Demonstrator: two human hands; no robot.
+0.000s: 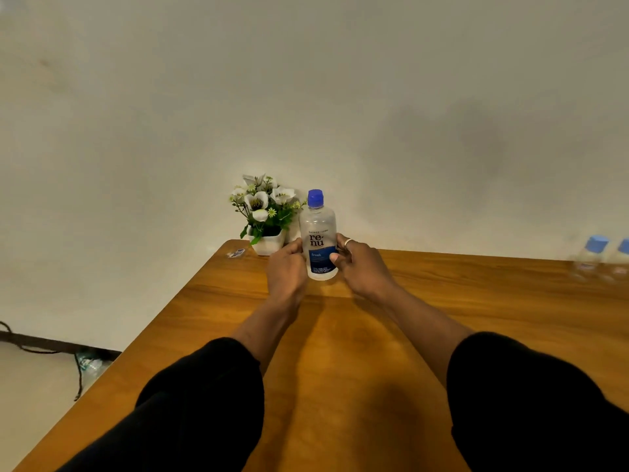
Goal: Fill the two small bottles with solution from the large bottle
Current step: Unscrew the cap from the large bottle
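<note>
Pale, unmarked wall [340, 97] is seen behind a wooden table [442, 301] whose warm grain runs from the near edge to the far corner. At that far corner, the large bottle [318, 229] is held upright between both hands, and its blue cap [315, 198] is screwed on. The left hand [286, 270] is wrapped against the bottle's left side with its fingers curled round the back, while the right hand [360, 267] is closed on the right side, its thumb laid across the front of the blue label and a ring [348, 242] shown on one finger. The bottle is thus gripped from both sides at label height (whether its base rests on the wood or is raised just off it cannot be told). Clear plastic is seen above the label. Just behind and to the left of the bottle, a white pot [267, 243] of white flowers [262, 202] is set against the wall, close to the left hand. Well apart from the hands, at the far right edge of the view, one small bottle [590, 257] and a second small bottle [621, 260] are stood side by side on the table, both with light-blue caps and both blurred. Black sleeves [190, 403] are worn on both forearms, and a dark cable [34, 349] is seen on the floor to the left.
</note>
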